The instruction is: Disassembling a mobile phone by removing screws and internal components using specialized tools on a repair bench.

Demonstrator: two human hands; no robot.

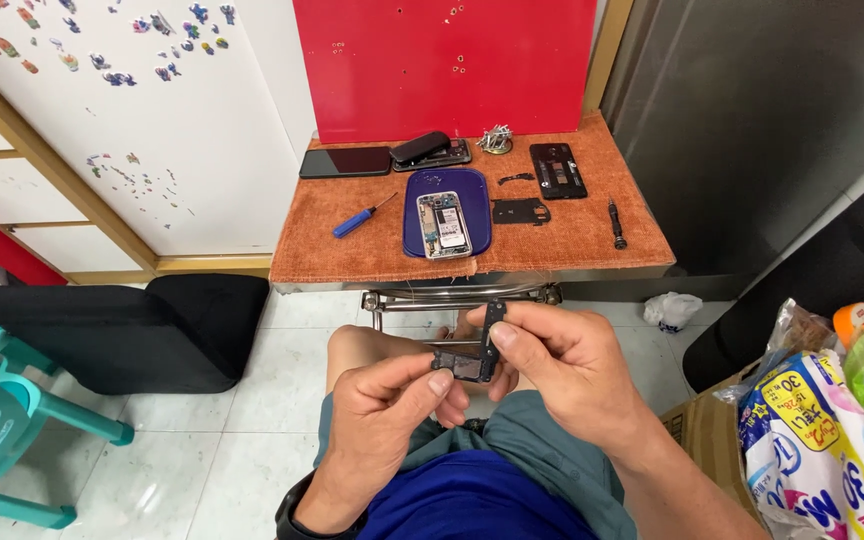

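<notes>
You hold a small black phone part (474, 352), an L-shaped bracket or frame piece, above your knees, in front of the table edge. Your left hand (382, 420) pinches its lower end between thumb and forefinger. Your right hand (562, 370) grips the upright arm, thumb pressed on its face, fingers closed behind. The part looks thin, light and stiff; it probably snaps or bends easily, so hold it by the edges, as you do now, rather than across any flat middle section.

Ahead stands a small table (352, 255) covered with an orange cloth. At its centre lies a blue tray (414, 195), and in it sits an opened phone (444, 224), back off, its insides showing. Nothing else is visible in the tray.

Left of the tray lies a blue screwdriver (360, 218). Behind it lies a dark screen panel (345, 161), and beside that two more phone bodies (430, 151), stacked. A cluster of small metal bits (495, 139) sits near the red board (442, 60). Right of the tray lie a black cover plate (520, 211), a black back frame (557, 169) and a dark screwdriver (616, 223).

At your right, a cardboard box (702, 430) holds plastic packets (812, 440).
</notes>
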